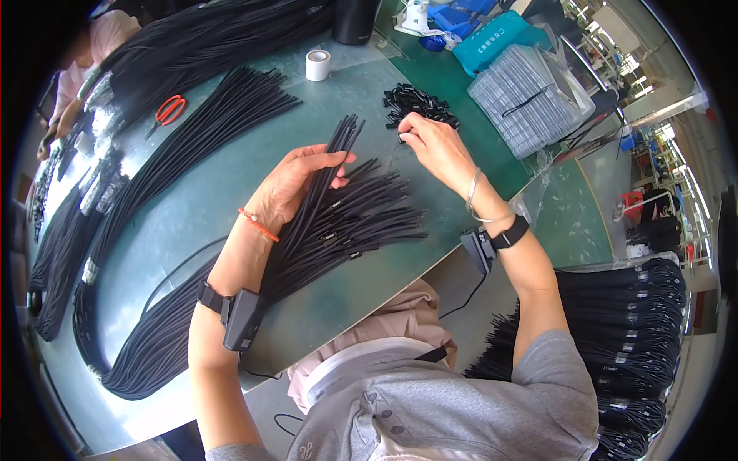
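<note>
My left hand point(304, 175) is closed round a small bunch of black cables point(344, 135), their cut ends pointing up and away from me. Below it, a larger bundle of black cables point(307, 250) lies fanned out on the table, and a few of its ends carry short black sleeves point(329, 237) with pale marks. My right hand point(440, 151) is pinched, thumb against fingers, beside a heap of short black tube pieces point(415, 101). A tiny dark bit shows at its fingertips, too small to name.
More cable bundles point(177, 146) curve along the left of the green table point(304, 307). Orange-handled scissors point(170, 111), a white tape roll point(317, 65) and a dark cup point(354, 21) lie farther back. Clear plastic trays point(523, 100) stand right. Bundled cables point(615, 338) hang lower right. Another person point(108, 34) is far left.
</note>
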A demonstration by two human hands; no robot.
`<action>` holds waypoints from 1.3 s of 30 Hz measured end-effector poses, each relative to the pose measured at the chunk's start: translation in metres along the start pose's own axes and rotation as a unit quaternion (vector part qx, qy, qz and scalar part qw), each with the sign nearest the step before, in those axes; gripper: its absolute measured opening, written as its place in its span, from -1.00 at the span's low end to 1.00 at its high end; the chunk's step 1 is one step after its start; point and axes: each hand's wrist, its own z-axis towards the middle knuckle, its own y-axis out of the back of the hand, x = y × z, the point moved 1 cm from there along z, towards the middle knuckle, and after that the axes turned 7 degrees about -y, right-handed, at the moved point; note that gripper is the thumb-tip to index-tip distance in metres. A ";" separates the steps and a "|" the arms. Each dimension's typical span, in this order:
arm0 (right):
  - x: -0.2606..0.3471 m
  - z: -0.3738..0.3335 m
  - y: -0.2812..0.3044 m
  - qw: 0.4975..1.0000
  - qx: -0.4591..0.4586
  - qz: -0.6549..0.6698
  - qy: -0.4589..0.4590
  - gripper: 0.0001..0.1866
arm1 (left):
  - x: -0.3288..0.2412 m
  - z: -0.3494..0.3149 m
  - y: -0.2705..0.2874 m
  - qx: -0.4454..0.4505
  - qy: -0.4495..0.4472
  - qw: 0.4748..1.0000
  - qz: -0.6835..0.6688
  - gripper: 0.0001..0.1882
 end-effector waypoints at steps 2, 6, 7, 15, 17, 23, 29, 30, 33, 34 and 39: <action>-0.004 0.000 -0.011 0.999 -0.012 -0.035 0.021 -0.88 | 0.000 -0.001 0.003 0.002 0.001 1.000 0.003 -0.83; -0.010 0.001 -0.021 0.992 -0.038 -0.104 0.066 -0.89 | 0.001 -0.004 0.004 0.017 0.000 1.000 0.014 -0.82; -0.012 0.004 -0.021 0.991 -0.038 -0.101 0.076 -0.89 | 0.001 -0.003 0.004 0.021 -0.007 1.000 0.017 -0.82; 0.000 0.011 -0.010 0.862 0.148 0.464 -0.141 -0.84 | 0.001 -0.002 0.002 0.015 -0.015 0.999 0.039 -0.84; 0.012 0.010 -0.005 0.779 0.150 0.585 -0.169 -0.83 | 0.001 -0.003 0.002 0.014 -0.011 0.999 0.035 -0.85; 0.030 0.013 0.003 0.820 0.206 0.521 -0.120 -0.84 | 0.001 -0.002 0.004 0.020 -0.017 0.999 0.031 -0.86; 0.069 -0.017 -0.002 0.963 0.186 0.158 0.115 -0.89 | 0.000 -0.003 0.002 -0.010 -0.004 1.000 0.026 -0.84; 0.083 -0.033 -0.012 0.961 0.137 0.057 0.235 -0.90 | 0.001 -0.003 0.005 0.005 -0.007 1.000 0.016 -0.84; 0.086 -0.035 -0.014 0.950 0.075 0.002 0.303 -0.91 | 0.000 -0.001 0.010 0.037 -0.015 0.999 -0.002 -0.84; 0.079 -0.027 -0.013 0.963 0.067 0.051 0.256 -0.91 | 0.000 -0.001 0.010 0.021 -0.008 1.000 -0.008 -0.84; -0.003 0.005 -0.009 0.985 -0.075 -0.094 0.128 -0.90 | -0.001 -0.002 0.004 -0.001 -0.003 1.000 -0.013 -0.82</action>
